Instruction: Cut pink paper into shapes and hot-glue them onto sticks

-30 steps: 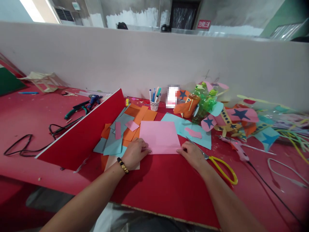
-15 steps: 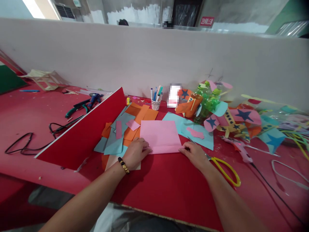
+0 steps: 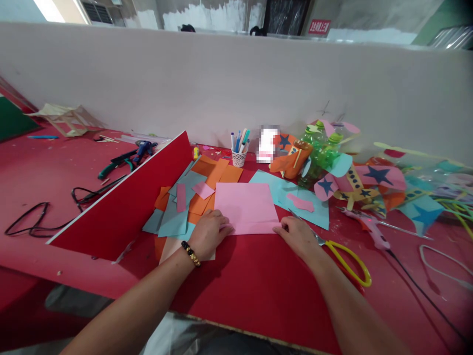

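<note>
A pink sheet of paper [image 3: 244, 204] lies flat on the red table, its near edge folded over in a narrow strip. At the sheet's near left corner, my left hand [image 3: 211, 230] has its fingers closed on that strip; a beaded bracelet circles the wrist. My right hand [image 3: 295, 234] pinches the strip at the near right corner. Beside and partly under the right hand lie scissors [image 3: 349, 259] with yellow handles. Left of the sheet are overlapping orange paper [image 3: 216, 172] and grey-blue paper [image 3: 173, 222], with small pink scraps on top.
A red board [image 3: 129, 202] stands on edge at left, with pliers [image 3: 111, 166] behind it. A pen cup [image 3: 239, 157] stands at the back. Decorated plastic bottles [image 3: 321, 148] and a pink glue gun [image 3: 371, 229] with a cord are at right.
Both hands keep hold of the near edge of the pink paper, almost unmoved. The view has shifted slightly.
</note>
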A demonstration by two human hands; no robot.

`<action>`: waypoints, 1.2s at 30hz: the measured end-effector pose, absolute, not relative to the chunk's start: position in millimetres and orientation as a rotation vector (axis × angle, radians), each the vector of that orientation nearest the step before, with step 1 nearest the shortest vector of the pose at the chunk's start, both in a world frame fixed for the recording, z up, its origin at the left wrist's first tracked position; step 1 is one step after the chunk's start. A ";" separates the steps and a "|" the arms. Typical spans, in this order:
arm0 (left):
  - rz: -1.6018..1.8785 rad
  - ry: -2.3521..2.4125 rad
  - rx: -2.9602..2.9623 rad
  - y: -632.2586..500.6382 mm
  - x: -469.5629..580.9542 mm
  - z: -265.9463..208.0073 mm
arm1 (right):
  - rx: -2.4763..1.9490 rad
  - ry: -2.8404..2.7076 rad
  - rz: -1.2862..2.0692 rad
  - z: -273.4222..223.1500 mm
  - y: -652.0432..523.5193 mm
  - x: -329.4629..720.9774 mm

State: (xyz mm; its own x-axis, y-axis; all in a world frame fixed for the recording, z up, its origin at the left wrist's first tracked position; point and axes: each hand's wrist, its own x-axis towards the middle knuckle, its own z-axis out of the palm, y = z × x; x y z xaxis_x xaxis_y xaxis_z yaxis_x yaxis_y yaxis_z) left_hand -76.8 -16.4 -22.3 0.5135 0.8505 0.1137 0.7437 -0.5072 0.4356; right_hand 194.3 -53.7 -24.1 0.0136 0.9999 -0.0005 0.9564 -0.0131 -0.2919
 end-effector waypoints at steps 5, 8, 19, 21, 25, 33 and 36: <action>0.442 1.330 2.456 -16.6 -76.0 -21.8 | -2.087 -2.044 0.308 -23.6 -54.0 194.1; 0.449 1.324 2.458 -16.6 -75.6 -21.4 | -2.086 -2.044 0.315 -23.2 -53.7 194.1; 0.435 1.302 2.455 -16.0 -75.3 -21.3 | -2.106 -2.041 0.320 -22.7 -51.0 193.6; 0.442 1.300 2.458 -16.4 -75.5 -20.7 | -2.106 -2.040 0.337 -20.7 -51.7 193.5; 0.436 1.312 2.448 -17.1 -75.3 -19.4 | -2.085 -2.050 0.348 -18.3 -53.0 193.1; 0.431 1.303 2.443 -17.3 -75.4 -18.8 | -2.094 -2.068 0.359 -17.5 -52.5 194.0; 0.432 1.304 2.448 -17.3 -75.6 -19.7 | -2.099 -2.067 0.369 -16.1 -52.5 194.4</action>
